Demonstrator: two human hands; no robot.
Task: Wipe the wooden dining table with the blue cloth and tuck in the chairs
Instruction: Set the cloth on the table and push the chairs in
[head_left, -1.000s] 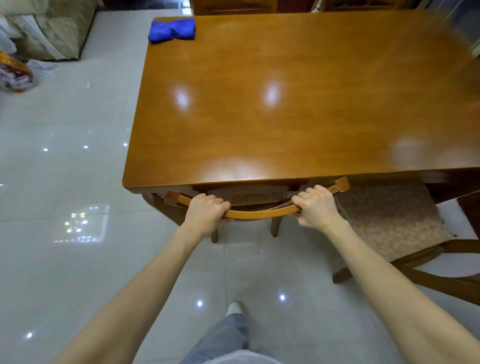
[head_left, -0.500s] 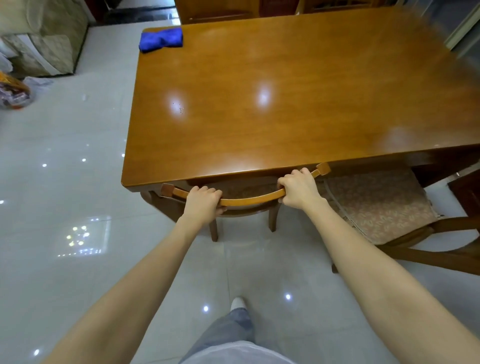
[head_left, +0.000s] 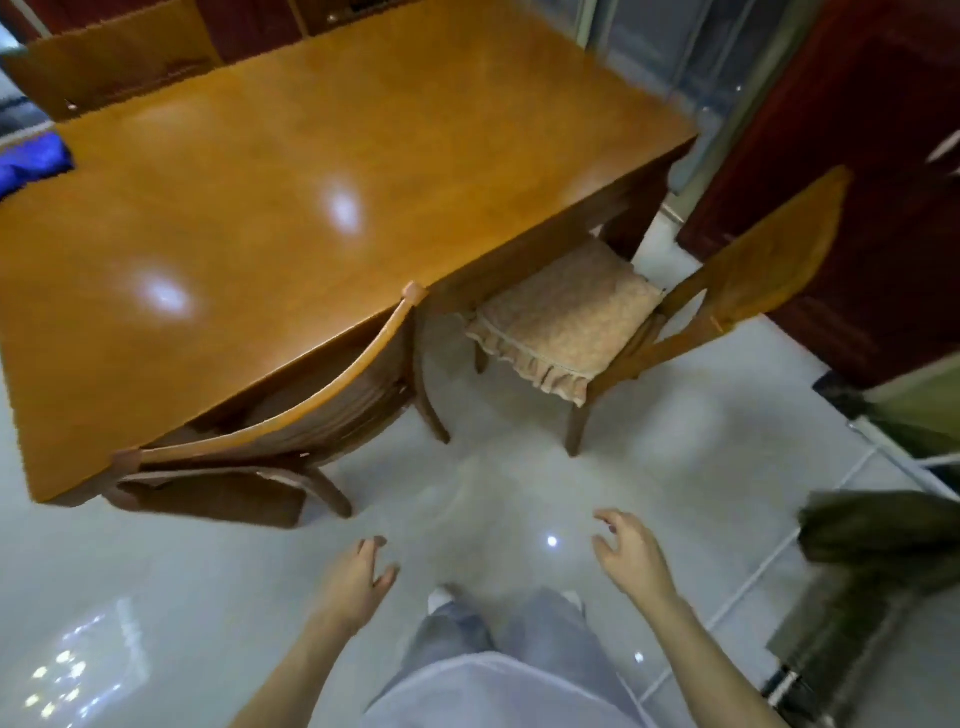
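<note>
Looks down from the head camera across the wooden dining table (head_left: 311, 130), its top glossy with two blurred light glares. Finds the blue cloth (head_left: 31, 163) bunched on the tabletop at the far left edge of the frame, partly cut off and well apart from both hands. Shows the near chair (head_left: 291, 415) pushed in, curved top rail just beside the table's near edge, seat hidden under the top. Shows a second chair (head_left: 769, 265) further right on the same side, only partly under. Places the front of its frilled seat cushion (head_left: 566, 317) beneath the table edge and the backrest well clear of it, before a dark red cabinet (head_left: 857, 156). Catches a third chair back (head_left: 104, 62) beyond the far side, upper left.

Holds nothing in the left hand (head_left: 358, 577): fingers relaxed and slightly curved, in the air above the pale tiled floor (head_left: 519, 467), apart from the near chair. Holds nothing in the right hand (head_left: 631, 553) either: fingers spread and loosely bent, thumb out, well apart from the second chair. Takes in grey trouser legs (head_left: 519, 634) between the forearms, and an olive-green bulk (head_left: 883, 525) at the right edge, too blurred to identify.
</note>
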